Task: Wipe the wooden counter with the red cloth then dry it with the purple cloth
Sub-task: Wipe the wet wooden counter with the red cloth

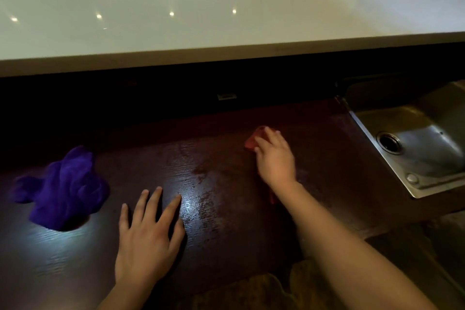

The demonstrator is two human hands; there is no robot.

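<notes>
The fingers of the right hand [275, 158] lie close together, pressed flat on the red cloth [254, 139], which shows only as a dull crumpled edge beyond the fingertips, with what may be another bit of it under the wrist, though the dim light makes that hard to tell. The left hand [148, 239] rests palm down with its fingers spread on the dark wooden counter [226, 221], whose grain shines wet between the hands. The purple cloth [64, 189] sits bunched just left of that hand, and the steel sink [427, 148] lies at the counter's right end.
</notes>
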